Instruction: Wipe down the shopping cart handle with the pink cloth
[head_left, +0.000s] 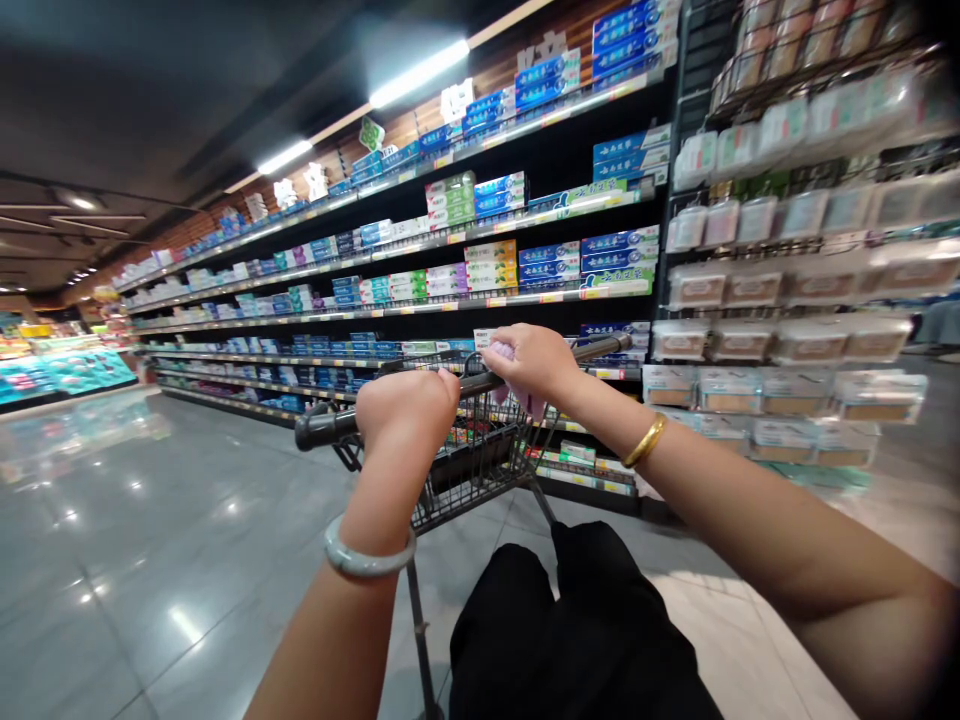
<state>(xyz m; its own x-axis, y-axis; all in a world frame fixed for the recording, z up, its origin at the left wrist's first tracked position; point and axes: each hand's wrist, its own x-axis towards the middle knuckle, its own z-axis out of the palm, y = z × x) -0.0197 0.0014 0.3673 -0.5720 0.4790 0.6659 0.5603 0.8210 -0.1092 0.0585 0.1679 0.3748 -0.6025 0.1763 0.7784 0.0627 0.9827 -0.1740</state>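
Note:
A dark grey wire shopping cart [469, 478] stands before me, turned toward the shelves. Its handle [330, 430] runs slantwise from lower left to upper right. My left hand [405, 408] is closed around the handle's left part, with a pale bangle at the wrist. Further along, my right hand [538, 362] is closed over the handle, a gold bangle on that forearm. A crumpled-looking lilac thing [501, 350] shows at the right hand's fingers; its kind is unclear. My forearms and hands hide part of the basket, where small coloured items are barely visible.
A long shelf unit [405, 310] stacked with toothpaste boxes [551, 262] runs away to the left. Hanging packs [750, 285] fill a rack on the right. Glossy grey tile floor [165, 560] spreads at left, with a bright display counter [67, 370] farther off.

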